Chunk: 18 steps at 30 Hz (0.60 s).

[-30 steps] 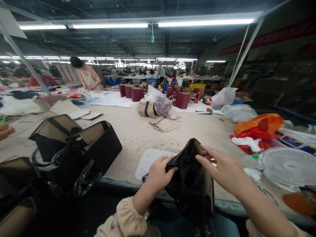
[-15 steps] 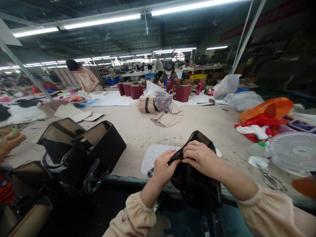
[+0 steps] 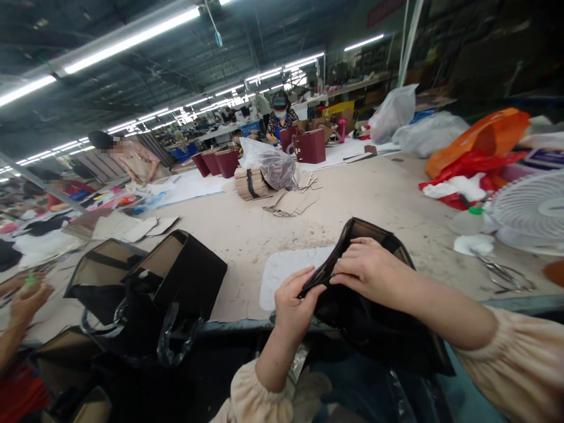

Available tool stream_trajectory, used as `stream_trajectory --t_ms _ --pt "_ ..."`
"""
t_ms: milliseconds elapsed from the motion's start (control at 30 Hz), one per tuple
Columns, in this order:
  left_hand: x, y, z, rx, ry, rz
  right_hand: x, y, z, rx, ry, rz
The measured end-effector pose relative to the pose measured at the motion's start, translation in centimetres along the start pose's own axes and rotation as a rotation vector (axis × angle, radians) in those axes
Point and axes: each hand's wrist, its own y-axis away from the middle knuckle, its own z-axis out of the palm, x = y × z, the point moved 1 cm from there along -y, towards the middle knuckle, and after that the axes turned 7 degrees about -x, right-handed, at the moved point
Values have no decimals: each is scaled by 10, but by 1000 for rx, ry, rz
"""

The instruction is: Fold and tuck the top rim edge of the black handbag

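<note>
A black bag (image 3: 392,335) is tilted at the near edge of the work table (image 3: 352,194), its mouth above that edge and its body reaching down on the near side; whether it rests on the lap is hard to tell. The left hand (image 3: 293,305) pinches the rim between thumb and fingers. The right hand (image 3: 372,273) has its fingers curled over the opening, thumb and fingertips gathered on the dark material just beside the left fingertips. Taking the bag as the centre of the dial, a white sheet (image 3: 277,276) lies close by at ten o'clock, with a strapped bundle of cardboard (image 3: 251,183) farther out in that direction. At nine stand two open black bags (image 3: 198,276) side by side, and well beyond them a co-worker's hand (image 3: 29,302) holds something green-topped. Maroon bags (image 3: 311,147) stand far off at eleven. An orange plastic bag (image 3: 484,138) sits toward one, a white fan (image 3: 533,208) at two, and metal scissors (image 3: 506,276) near three.
</note>
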Motion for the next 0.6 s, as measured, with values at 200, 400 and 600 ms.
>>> stream_trajectory --t_ms 200,400,600 --pt "0 -3 5 -27 -6 -8 0 4 -3 -23 -20 -31" --pt "0 -6 9 -46 -11 13 -7 8 -7 -70 16 -241" --pt "-1 -6 12 -45 -16 42 -11 4 -1 -36 17 -228"
